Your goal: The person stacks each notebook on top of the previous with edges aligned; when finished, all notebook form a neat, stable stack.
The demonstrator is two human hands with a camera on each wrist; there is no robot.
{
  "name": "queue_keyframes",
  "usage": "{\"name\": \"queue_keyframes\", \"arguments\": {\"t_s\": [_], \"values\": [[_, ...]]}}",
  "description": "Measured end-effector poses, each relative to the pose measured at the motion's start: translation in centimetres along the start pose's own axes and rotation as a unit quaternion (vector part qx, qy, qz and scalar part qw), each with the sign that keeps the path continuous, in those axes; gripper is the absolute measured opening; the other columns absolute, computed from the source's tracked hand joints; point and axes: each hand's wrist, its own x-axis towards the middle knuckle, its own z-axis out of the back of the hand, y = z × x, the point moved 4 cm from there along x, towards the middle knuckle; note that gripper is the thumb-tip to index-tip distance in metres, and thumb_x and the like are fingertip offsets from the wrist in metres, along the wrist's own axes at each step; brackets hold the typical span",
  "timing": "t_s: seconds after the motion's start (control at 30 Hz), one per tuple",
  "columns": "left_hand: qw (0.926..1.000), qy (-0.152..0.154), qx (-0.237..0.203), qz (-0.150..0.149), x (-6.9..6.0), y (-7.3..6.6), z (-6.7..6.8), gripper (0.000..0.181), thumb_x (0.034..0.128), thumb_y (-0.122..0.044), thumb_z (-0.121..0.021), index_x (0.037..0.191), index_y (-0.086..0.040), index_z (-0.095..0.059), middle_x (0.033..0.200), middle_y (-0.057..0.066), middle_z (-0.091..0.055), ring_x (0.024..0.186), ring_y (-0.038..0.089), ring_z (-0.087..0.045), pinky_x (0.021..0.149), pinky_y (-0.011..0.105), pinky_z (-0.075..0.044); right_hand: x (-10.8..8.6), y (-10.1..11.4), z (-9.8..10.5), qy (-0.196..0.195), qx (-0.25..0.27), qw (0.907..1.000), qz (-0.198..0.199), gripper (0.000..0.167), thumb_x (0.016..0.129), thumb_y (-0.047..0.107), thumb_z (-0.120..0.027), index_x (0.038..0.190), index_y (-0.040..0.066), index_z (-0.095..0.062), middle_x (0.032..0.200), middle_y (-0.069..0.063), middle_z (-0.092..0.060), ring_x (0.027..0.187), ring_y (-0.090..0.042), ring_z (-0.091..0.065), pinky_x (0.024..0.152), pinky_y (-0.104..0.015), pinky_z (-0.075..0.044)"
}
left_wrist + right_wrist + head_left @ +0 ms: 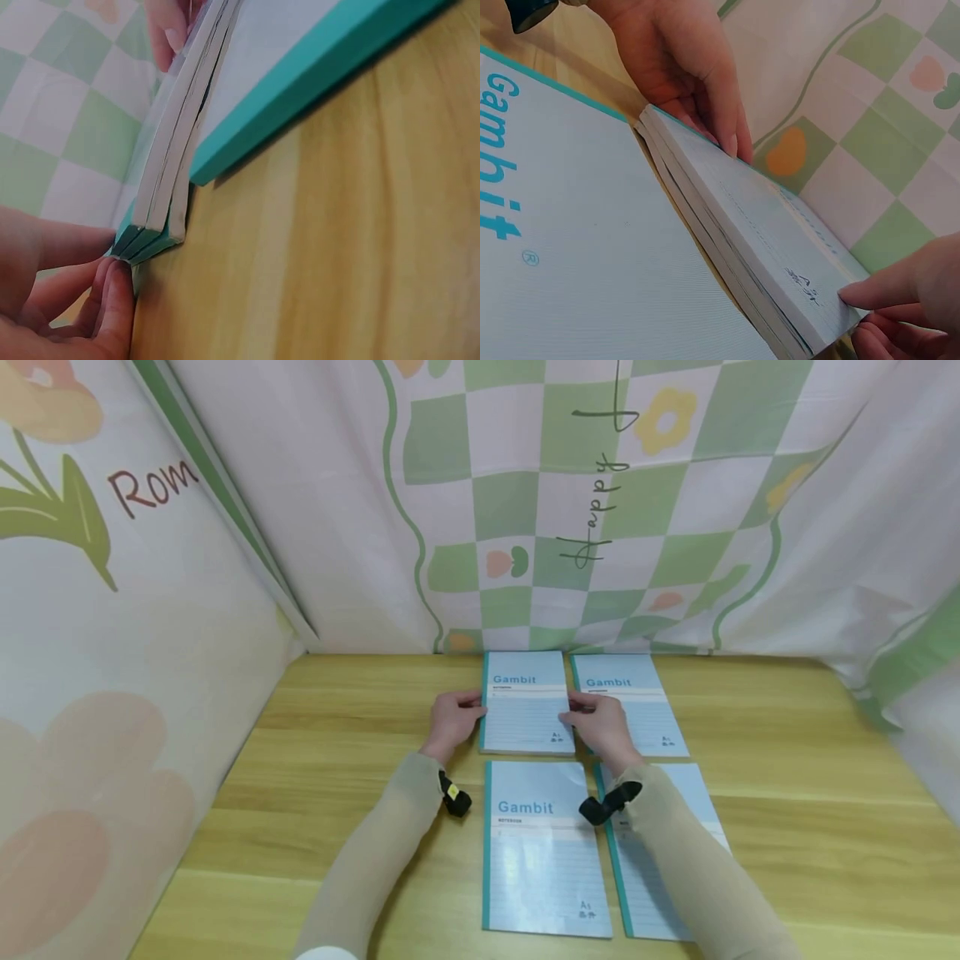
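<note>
A stack of light-blue Gambit notebooks (525, 718) with teal spines lies at the back left of the group. The left hand (452, 722) holds its spine side; in the left wrist view, this hand's fingertips (116, 262) touch the spines near a corner of the stack (169, 150). On the opposite side, the right hand (603, 727) grips the edge, partly over the neighbouring notebook. In the right wrist view, the right thumb (877, 289) lies on the top cover of the stack (742, 217), with the other fingers curled beside the corner, while the left hand (679, 67) is at the far side.
Another Gambit notebook (637, 718) lies to the right of the stack. Two more are nearer the front, one at left (543, 868) and one at right (656, 885), partly under the right forearm. A patterned curtain (510, 502) hangs behind the wooden table (330, 727).
</note>
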Motion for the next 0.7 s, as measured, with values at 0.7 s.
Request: {"name": "queue_keyframes", "arguments": {"t_s": [0.7], "values": [[0.9982,0.000,-0.055,0.023,0.06,0.36,0.42,0.052,0.0934,-0.022,-0.076,0.139,-0.003,-0.060,0.121,0.010,-0.067,0.112,0.023,-0.062,0.095,0.034,-0.053,-0.67,0.09,0.89,0.012,0.043,0.9990,-0.003,0.063,0.095,0.029,-0.074,0.151,0.010,-0.049,0.141,-0.009,-0.058,0.128,-0.028,-0.053,0.105,-0.047,-0.046]]}}
